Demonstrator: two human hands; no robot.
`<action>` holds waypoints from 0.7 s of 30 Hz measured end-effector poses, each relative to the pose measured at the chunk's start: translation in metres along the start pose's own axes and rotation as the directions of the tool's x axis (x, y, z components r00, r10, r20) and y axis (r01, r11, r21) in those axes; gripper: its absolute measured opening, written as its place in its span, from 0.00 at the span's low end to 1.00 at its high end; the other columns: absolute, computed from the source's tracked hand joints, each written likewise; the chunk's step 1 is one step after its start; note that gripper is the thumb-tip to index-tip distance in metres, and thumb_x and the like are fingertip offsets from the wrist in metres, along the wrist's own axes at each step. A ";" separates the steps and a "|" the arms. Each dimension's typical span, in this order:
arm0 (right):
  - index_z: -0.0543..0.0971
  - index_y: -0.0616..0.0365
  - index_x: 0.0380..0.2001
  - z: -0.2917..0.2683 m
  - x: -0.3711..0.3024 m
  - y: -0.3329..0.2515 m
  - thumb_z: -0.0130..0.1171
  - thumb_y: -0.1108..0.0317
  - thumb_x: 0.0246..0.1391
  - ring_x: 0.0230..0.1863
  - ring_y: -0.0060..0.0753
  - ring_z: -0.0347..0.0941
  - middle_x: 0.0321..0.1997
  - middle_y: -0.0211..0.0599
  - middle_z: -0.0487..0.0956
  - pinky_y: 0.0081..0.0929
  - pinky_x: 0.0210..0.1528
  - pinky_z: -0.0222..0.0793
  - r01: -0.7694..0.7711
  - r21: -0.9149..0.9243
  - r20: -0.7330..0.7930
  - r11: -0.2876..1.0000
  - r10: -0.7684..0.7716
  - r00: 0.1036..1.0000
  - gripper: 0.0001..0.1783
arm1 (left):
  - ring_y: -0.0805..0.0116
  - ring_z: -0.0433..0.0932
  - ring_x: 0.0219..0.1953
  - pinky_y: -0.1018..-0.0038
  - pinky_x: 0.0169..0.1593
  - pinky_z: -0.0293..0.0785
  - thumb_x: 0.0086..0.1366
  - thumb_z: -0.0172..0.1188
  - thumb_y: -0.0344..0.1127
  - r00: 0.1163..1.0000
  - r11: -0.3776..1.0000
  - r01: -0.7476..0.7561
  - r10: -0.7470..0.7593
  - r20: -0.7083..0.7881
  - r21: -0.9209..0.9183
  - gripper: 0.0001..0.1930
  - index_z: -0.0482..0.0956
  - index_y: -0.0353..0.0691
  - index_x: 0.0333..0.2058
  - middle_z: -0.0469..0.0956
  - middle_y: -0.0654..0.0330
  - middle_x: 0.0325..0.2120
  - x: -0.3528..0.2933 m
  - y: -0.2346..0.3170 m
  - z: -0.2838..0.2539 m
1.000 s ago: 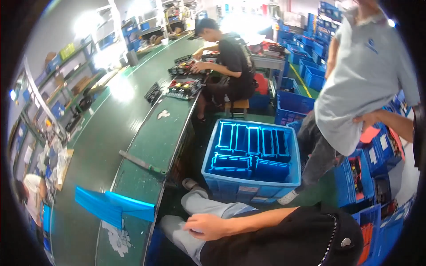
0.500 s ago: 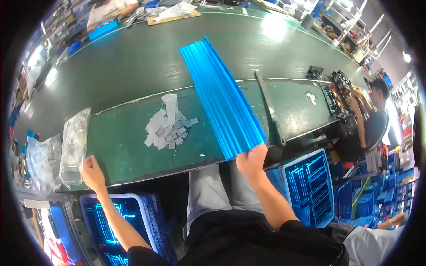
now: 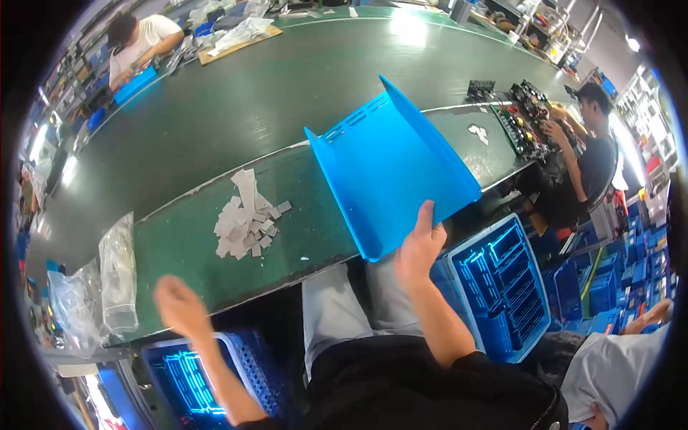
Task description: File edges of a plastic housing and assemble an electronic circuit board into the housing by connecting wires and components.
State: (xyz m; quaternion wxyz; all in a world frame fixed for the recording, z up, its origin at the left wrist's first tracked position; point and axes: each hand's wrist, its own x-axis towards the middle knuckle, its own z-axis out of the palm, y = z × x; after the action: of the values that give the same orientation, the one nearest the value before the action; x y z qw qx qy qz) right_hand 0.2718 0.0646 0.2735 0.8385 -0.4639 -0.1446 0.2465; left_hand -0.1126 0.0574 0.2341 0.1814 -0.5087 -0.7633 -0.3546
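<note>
A bright blue sheet-metal cover [image 3: 401,165] with upturned side walls and slots along its far end lies tilted across the bench's near edge, its inner face up. My right hand [image 3: 421,247] is closed on its near edge, thumb on top. My left hand [image 3: 183,307] is over the near edge of the bench, away from the cover, its fingers smeared by motion. Closest to it is a clear plastic bag [image 3: 118,276]. Between the bag and the cover lies a heap of small grey-white pieces [image 3: 244,226].
Blue crates [image 3: 505,287] with slatted blue parts stand below the bench on my right and left [image 3: 193,380]. At the right, a co-worker [image 3: 591,136] handles black assemblies [image 3: 530,118]. Another person [image 3: 140,43] works at the far left. Crumpled clear bags [image 3: 75,304] hang at the left end.
The cover has turned from its ribbed, narrow side to show its broad inner face, and hides the long flat blade seen before. My left hand has left the clear bag and moved right.
</note>
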 end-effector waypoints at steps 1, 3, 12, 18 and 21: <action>0.76 0.61 0.32 -0.003 -0.003 -0.001 0.54 0.59 0.68 0.25 0.12 0.59 0.27 0.19 0.70 0.23 0.25 0.53 0.002 0.011 -0.013 1.000 -0.002 1.000 0.16 | 0.56 0.80 0.36 0.62 0.40 0.75 0.71 0.53 0.41 0.991 0.960 -0.027 0.062 0.117 -0.279 0.14 0.80 0.36 0.42 0.80 0.53 0.34 -0.015 0.056 -0.011; 0.76 0.62 0.36 -0.020 -0.008 -0.001 0.54 0.58 0.68 0.28 0.14 0.61 0.28 0.22 0.71 0.24 0.26 0.56 -0.088 0.047 0.072 0.995 0.085 0.994 0.16 | 0.61 0.80 0.35 0.66 0.42 0.75 0.74 0.48 0.45 0.763 0.680 0.395 0.131 0.633 -0.618 0.18 0.78 0.34 0.46 0.80 0.51 0.35 -0.055 0.141 -0.029; 0.74 0.61 0.50 -0.083 -0.011 -0.031 0.58 0.61 0.64 0.41 0.28 0.78 0.44 0.36 0.81 0.29 0.41 0.75 -0.443 -0.159 0.293 0.882 0.471 0.832 0.18 | 0.61 0.79 0.35 0.68 0.39 0.73 0.62 0.54 0.61 0.209 0.684 0.628 0.311 0.927 -0.372 0.34 0.75 0.25 0.41 0.78 0.53 0.32 -0.067 0.260 -0.009; 0.74 0.62 0.48 -0.160 0.020 -0.026 0.53 0.59 0.65 0.40 0.29 0.78 0.41 0.38 0.80 0.28 0.40 0.74 -0.222 -0.375 0.614 0.900 0.421 0.668 0.17 | 0.62 0.79 0.33 0.67 0.36 0.73 0.60 0.56 0.54 0.255 0.556 0.774 0.161 0.953 -0.302 0.27 0.76 0.26 0.30 0.75 0.55 0.25 -0.080 0.274 -0.011; 0.75 0.62 0.46 -0.196 0.067 -0.011 0.52 0.56 0.66 0.37 0.31 0.77 0.38 0.38 0.80 0.27 0.41 0.73 -0.469 -0.330 0.264 0.819 0.557 0.788 0.18 | 0.62 0.81 0.28 0.64 0.25 0.79 0.62 0.53 0.53 0.337 0.544 0.729 0.244 0.909 -0.416 0.23 0.77 0.35 0.40 0.79 0.54 0.31 -0.086 0.257 0.005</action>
State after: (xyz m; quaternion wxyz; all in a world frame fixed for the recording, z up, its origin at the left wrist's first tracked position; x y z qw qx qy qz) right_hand 0.4235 -0.0425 0.1804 0.6350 -0.5352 -0.1878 0.5245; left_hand 0.1564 0.0647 0.2679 -0.5819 -0.4895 -0.5562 -0.3353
